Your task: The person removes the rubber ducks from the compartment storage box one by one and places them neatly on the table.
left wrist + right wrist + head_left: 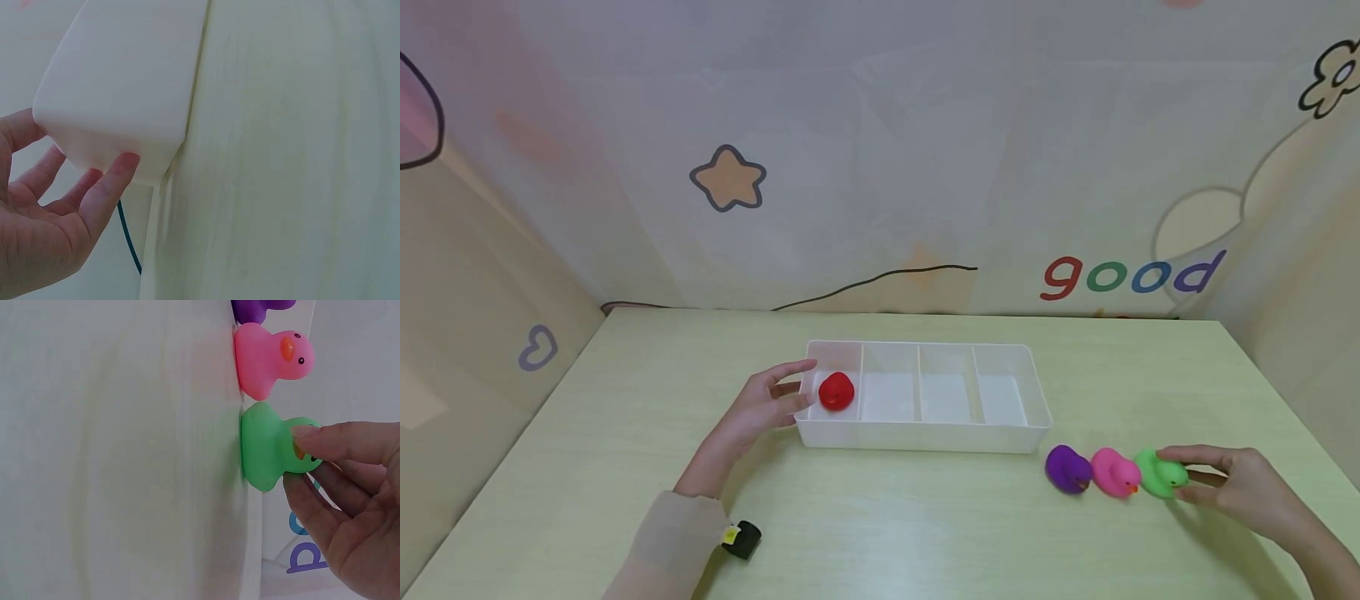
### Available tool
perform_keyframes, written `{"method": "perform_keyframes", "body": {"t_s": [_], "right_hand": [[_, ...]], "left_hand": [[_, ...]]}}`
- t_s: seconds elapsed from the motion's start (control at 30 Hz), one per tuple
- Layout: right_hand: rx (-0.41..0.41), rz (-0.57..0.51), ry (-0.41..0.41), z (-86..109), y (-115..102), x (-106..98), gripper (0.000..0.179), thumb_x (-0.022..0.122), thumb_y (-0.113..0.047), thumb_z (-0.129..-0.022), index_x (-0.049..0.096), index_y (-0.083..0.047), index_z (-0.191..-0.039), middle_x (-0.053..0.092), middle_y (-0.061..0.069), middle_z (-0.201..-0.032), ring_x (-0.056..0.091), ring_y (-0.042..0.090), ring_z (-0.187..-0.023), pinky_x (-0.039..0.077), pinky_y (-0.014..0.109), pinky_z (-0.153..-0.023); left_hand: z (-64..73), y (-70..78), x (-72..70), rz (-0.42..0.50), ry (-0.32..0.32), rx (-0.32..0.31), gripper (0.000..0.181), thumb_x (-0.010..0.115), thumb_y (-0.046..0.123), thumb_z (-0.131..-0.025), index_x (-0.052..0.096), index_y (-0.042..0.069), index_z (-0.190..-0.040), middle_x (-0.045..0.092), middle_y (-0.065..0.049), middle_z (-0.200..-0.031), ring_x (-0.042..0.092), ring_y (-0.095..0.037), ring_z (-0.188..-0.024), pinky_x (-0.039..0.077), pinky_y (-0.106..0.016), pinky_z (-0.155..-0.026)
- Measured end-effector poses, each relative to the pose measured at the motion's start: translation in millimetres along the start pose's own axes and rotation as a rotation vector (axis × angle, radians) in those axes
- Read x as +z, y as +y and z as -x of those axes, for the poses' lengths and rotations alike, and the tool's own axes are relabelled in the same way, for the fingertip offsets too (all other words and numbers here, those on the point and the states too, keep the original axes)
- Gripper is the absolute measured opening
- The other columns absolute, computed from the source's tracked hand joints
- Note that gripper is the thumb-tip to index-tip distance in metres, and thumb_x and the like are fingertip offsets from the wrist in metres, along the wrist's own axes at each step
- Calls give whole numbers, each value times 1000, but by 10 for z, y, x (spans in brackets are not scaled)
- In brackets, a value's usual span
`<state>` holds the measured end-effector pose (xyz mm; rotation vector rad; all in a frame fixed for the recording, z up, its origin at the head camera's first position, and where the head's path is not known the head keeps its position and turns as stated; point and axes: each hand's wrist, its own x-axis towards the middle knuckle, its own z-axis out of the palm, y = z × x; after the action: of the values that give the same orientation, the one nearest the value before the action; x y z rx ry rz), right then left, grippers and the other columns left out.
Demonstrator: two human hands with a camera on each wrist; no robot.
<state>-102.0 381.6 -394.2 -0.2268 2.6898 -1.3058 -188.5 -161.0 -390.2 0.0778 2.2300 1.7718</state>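
Observation:
A white box [917,436] with several compartments has a red toy duck [837,391] in its leftmost one. At the box's left end my left hand [775,397] holds the rim, index finger and thumb over the edge. Other fingers touch the outside of that end wall, as the left wrist view shows. To the right of the box, my right hand [1243,487] pinches the head of a green rubber duck [1159,473] between thumb and fingers. In the right wrist view the thumb covers part of the face of the green duck [259,450].
Left of the green duck stand a pink duck [1115,473] and a purple duck [1067,469], in a row. The pale table [910,517] ends at a printed cloth backdrop [880,167]. A small black device [742,540] is at the left sleeve.

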Motion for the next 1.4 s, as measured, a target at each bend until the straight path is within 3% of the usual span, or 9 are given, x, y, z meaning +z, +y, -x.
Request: {"method": "perform_keyframes", "body": {"t_s": [0.27,0.37,0.6,0.93,1.13,1.17,1.4], "right_hand": [[-143,-6,94,-32,-111,21,47,72,8,-68,61,1,-114,53,-32,-108,51,-16,-94,47,9,-72],[-205,-36,117,-52,-209,49,48,70,12,-69,62,-2,-114,55,-28,-109,52,-14,-97,46,9,-75],[-283,-57,105,-135,-504,138,47,67,14,-72,58,3,-117,56,-23,-114,53,-10,-101,45,9,-78],[-381,-47,50,-412,-955,370,47,69,10,-72,54,12,-115,55,-23,-113,52,-9,-102,44,9,-79],[-383,-25,-28,-612,-1282,563,47,71,2,-73,55,7,-117,57,18,-117,50,-11,-102,45,12,-82],[-388,-33,-41,-641,-1332,598,47,71,1,-74,55,7,-117,55,24,-117,50,-10,-102,45,14,-83],[-418,-91,-108,-829,-1611,856,46,71,1,-75,55,7,-118,56,20,-118,54,27,-109,45,33,-89]], "left_hand": [[4,10,14,-1,2,-8,50,58,10,-88,43,13,-136,37,-16,-138,45,-34,-118,50,-39,-83],[11,10,13,-4,4,-9,50,57,9,-88,43,13,-136,36,-16,-139,43,-34,-119,50,-38,-83],[5,-2,10,-10,13,-20,50,57,10,-88,43,15,-136,36,-14,-139,41,-34,-122,50,-38,-83],[21,15,8,-2,5,-18,51,57,10,-89,42,15,-137,34,-15,-140,40,-35,-123,50,-39,-84],[22,7,1,8,1,-13,51,57,9,-88,42,14,-137,35,-16,-140,41,-35,-122,50,-39,-84],[17,3,2,10,0,-10,51,57,9,-88,42,14,-136,35,-16,-140,41,-35,-122,50,-39,-84],[1,-3,8,11,3,-11,51,57,9,-88,43,13,-136,36,-16,-139,42,-36,-121,50,-39,-83]]}}
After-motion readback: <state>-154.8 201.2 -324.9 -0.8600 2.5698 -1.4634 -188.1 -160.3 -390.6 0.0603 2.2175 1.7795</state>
